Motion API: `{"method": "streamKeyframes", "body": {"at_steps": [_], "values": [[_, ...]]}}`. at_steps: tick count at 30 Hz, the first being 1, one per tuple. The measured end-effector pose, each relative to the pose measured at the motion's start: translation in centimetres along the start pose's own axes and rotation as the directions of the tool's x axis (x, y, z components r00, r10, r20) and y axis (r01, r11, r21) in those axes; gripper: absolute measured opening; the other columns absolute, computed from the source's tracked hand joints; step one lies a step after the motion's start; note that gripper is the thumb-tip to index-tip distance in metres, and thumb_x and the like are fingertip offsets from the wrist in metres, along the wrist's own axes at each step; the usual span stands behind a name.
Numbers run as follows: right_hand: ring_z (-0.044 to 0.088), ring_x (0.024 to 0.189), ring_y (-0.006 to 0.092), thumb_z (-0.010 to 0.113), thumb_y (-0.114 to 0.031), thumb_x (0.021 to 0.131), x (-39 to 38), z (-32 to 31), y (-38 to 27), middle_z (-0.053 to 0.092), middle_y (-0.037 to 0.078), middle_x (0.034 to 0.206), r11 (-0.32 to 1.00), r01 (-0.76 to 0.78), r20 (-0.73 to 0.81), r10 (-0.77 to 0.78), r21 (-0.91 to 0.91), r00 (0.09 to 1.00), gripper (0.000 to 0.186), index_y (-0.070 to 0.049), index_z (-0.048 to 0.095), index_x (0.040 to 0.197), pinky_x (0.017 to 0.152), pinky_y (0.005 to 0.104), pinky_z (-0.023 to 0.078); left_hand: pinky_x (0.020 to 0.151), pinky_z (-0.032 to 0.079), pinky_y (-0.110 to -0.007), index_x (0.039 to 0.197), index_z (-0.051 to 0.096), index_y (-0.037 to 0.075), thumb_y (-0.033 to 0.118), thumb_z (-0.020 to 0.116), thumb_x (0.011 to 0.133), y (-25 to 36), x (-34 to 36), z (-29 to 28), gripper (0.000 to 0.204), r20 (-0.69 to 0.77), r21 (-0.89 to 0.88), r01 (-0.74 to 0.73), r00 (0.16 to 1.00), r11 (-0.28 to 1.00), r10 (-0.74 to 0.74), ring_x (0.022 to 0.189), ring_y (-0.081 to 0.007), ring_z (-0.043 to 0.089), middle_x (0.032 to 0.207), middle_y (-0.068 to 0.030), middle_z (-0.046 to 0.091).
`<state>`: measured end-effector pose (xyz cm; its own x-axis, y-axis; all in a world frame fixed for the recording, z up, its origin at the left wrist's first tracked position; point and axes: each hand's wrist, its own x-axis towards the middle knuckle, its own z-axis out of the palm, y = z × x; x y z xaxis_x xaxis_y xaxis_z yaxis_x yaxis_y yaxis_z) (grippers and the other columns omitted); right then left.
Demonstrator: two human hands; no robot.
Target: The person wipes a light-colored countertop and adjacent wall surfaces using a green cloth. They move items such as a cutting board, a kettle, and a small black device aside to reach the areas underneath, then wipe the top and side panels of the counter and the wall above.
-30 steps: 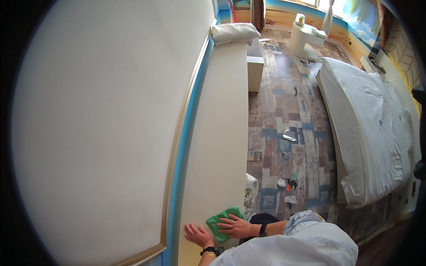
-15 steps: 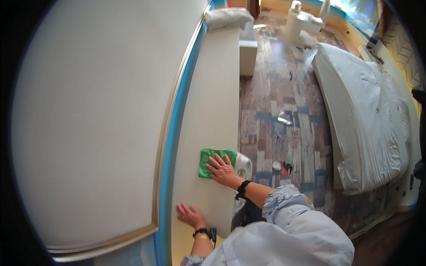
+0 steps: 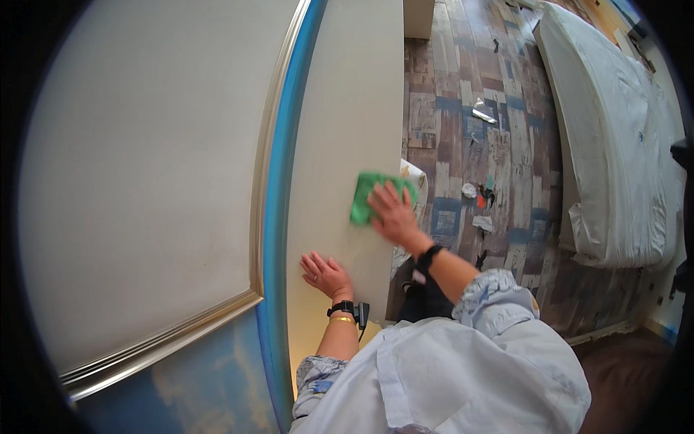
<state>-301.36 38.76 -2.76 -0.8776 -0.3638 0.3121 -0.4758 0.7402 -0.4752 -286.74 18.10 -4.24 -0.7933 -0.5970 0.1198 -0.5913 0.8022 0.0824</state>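
Note:
My right hand (image 3: 395, 215) lies flat with its fingers stretched over a folded green cloth (image 3: 361, 206), pressing it against a long pale shelf-like top (image 3: 347, 94). Part of the cloth reaches the top's right edge, and both hand and cloth are slightly blurred. Nearer to me, my left hand (image 3: 327, 276) rests palm down near the left side of the same top, fingers extended and holding nothing. Each wrist carries a black band.
Along the left runs a blue strip (image 3: 280, 145) beside a silver-framed pale panel (image 3: 159, 166). To the right, the plank-patterned floor (image 3: 448, 145) bears scraps and a clear plastic piece (image 3: 483, 112). A mattress in white wrapping (image 3: 614, 145) stands at far right.
My view has shifted toward me along the top, so things appear lower or cut off at the far end. The right hand and cloth have slid rightward; the left hand now rests flat.

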Motion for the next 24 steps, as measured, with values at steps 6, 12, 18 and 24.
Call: {"method": "streamKeyframes", "body": {"at_steps": [6,12,18,24], "values": [[0.039,0.141,0.0446,0.068,-0.035,0.09,9.2,2.7,6.2,0.036,0.028,0.155,0.738,-0.503,-0.114,0.606,0.451,0.787,0.075,-0.002,0.039,0.151,0.111,0.0471,0.04,0.117,0.023,-0.063,0.15,0.042,0.005,0.027,0.056,0.098,-0.1,0.0,0.3,0.058,-0.018,-0.003,-0.018,1.0,1.0,0.018,0.153,-0.0365,0.025,0.163,-0.0196,0.03],[0.053,0.121,0.0474,0.059,-0.037,0.097,-0.5,4.2,0.3,0.053,0.03,0.133,0.515,-0.598,0.087,0.708,0.614,0.7,0.07,-0.001,0.033,0.151,0.102,0.0519,0.044,0.117,0.023,-0.062,0.149,0.043,0.004,0.027,0.056,0.098,0.3,0.0,0.1,0.057,-0.026,-0.03,-0.018,1.0,0.999,0.017,0.152,-0.0368,0.025,0.163,-0.0197,0.031],[0.056,0.124,0.0443,0.057,-0.036,0.097,-18.2,1.4,-12.7,0.055,0.029,0.136,0.182,-0.799,0.562,0.622,0.573,0.545,0.069,-0.004,0.03,0.152,0.104,0.048,0.044,0.118,0.021,-0.062,0.147,0.044,0.003,0.026,0.056,0.097,0.7,0.0,-0.8,0.056,-0.004,-0.062,-0.015,1.0,0.998,0.014,0.153,-0.0368,0.024,0.163,-0.0197,0.031],[0.055,0.12,0.0485,0.059,-0.04,0.096,-13.9,3.6,-8.9,0.058,0.03,0.127,0.257,-0.786,0.462,0.691,0.562,0.556,0.061,-0.003,0.041,0.141,0.1,0.0511,0.045,0.118,0.021,-0.063,0.147,0.044,0.003,0.025,0.056,0.097,0.9,0.1,-1.1,0.056,-0.002,-0.062,-0.01,1.0,0.998,0.009,0.153,-0.0368,0.024,0.163,-0.0197,0.031]]}}
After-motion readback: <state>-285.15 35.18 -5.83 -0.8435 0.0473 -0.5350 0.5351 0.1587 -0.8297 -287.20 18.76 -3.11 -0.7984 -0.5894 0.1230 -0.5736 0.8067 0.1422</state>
